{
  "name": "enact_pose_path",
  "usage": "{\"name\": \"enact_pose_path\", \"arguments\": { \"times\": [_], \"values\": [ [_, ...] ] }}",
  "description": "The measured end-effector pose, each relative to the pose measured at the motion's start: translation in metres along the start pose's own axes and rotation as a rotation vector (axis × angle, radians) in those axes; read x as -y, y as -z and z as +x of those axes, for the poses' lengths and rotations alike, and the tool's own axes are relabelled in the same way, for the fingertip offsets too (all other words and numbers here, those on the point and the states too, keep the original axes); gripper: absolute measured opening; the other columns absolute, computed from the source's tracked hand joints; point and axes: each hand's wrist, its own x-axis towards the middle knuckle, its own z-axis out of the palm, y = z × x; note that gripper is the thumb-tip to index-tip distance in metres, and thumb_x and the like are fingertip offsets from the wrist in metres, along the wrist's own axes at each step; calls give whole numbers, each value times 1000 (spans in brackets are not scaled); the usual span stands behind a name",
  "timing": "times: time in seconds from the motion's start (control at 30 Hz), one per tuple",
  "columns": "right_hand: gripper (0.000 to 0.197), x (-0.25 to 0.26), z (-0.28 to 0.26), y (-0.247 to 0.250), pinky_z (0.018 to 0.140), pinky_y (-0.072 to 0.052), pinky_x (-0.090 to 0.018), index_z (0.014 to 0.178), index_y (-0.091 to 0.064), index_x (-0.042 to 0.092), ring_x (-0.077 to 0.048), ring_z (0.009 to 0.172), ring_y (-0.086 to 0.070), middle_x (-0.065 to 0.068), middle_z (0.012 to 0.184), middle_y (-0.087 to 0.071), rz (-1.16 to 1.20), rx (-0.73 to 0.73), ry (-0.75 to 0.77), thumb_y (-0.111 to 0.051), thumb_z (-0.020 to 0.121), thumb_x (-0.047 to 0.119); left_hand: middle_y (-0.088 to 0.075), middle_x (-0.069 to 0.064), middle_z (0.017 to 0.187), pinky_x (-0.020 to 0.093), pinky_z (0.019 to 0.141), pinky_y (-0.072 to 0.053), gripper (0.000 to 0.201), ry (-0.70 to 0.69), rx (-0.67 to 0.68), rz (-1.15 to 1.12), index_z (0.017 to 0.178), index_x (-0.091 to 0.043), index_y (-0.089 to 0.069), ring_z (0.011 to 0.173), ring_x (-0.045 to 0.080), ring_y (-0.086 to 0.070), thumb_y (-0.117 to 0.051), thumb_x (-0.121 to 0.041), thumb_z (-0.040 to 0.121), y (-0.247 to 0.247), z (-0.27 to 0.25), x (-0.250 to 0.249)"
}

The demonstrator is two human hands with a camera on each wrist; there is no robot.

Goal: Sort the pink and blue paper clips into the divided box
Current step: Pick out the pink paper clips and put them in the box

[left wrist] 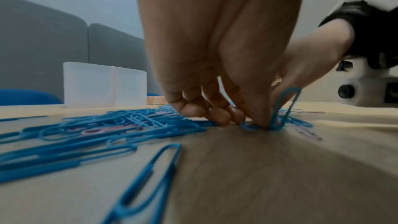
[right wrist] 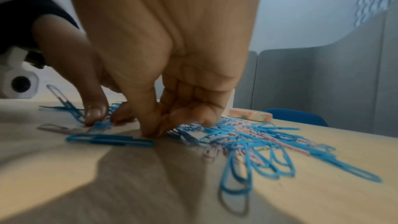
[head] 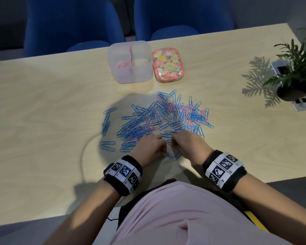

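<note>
The left hand (head: 151, 147) is curled down at the near edge of the heap, and a blue paper clip (left wrist: 284, 108) is pinched upright between its thumb and fingers; the right hand (head: 187, 144) is pressed beside it, fingertips bunched on the table (head: 42, 103), though whether anything is gripped cannot be told. Blue and pink paper clips (head: 166, 117) are spread beyond both hands. Farther back, the divided box (head: 130, 62) is seen with pink clips in its left compartment, a flowered tin (head: 168, 65) just beside it.
</note>
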Motion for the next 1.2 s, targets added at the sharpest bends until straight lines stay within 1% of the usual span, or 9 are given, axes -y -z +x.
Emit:
{"name": "enact_pose_path", "arguments": {
  "times": [0.1,0.33,0.4,0.5,0.63,0.73,0.93,1.07,1.2],
  "values": [
    [13,-14,-6,6,66,-41,-28,90,-62,11,-24,79,-55,-6,87,-63,272,-24,-122,-51,83,12,-63,6,93,30,75,-37,10,38,-30,-135,86,-11,-63,93,24,-55,-65,-16,77,4,-1,3],
    [24,-31,-13,34,40,-33,-13,71,-51,-1,1,33,-39,-2,45,-45,1055,-372,-596,-37,87,-11,-65,6,100,27,82,-41,17,153,-207,-366,103,-10,-67,96,19,-58,-57,-15,89,15,-10,16],
    [23,-37,-15,29,48,-36,-16,64,-56,8,2,39,-44,4,48,-51,955,-305,-566,-46,84,1,-65,3,94,31,85,-46,16,226,-178,-520,102,-8,-66,96,23,-61,-56,-13,90,17,-10,18],
    [12,-37,-19,17,57,-38,-26,67,-60,25,-13,54,-50,7,54,-53,594,-81,-452,-61,78,19,-68,7,95,39,83,-54,15,292,-143,-608,101,-9,-64,91,25,-64,-55,-15,91,19,-9,19],
    [4,-21,-20,15,63,-33,-28,87,-58,27,-22,74,-53,8,68,-53,180,15,-387,-59,84,30,-62,7,105,40,87,-44,21,179,-297,-20,100,-15,-65,102,27,-51,-66,-24,81,10,-7,22],
    [11,-27,-18,11,62,-35,-28,75,-52,26,-23,73,-54,7,66,-55,244,17,-441,-59,84,26,-63,1,100,39,83,-45,14,81,-335,65,88,-22,-65,102,26,-49,-63,-32,78,1,-5,16],
    [27,-48,-17,12,51,-35,-24,62,-51,21,-6,40,-42,-3,52,-52,714,-156,-557,-66,80,9,-57,-1,108,32,87,-33,19,22,-178,161,101,-21,-60,106,23,-47,-48,-31,91,-7,0,0],
    [15,-53,-20,23,66,-40,-30,74,-54,28,-21,68,-51,2,67,-58,356,-182,-552,-64,79,19,-63,1,88,34,72,-44,29,-19,-153,217,85,-16,-59,85,24,-57,-35,-33,88,-6,-1,-6],
    [5,-31,-19,22,62,-31,-27,81,-62,25,-17,68,-46,10,57,-45,211,-2,-390,-63,83,30,-64,11,93,38,79,-41,34,-39,2,-38,91,-7,-59,89,29,-55,-36,-31,86,-7,-5,-14]
  ]
}}
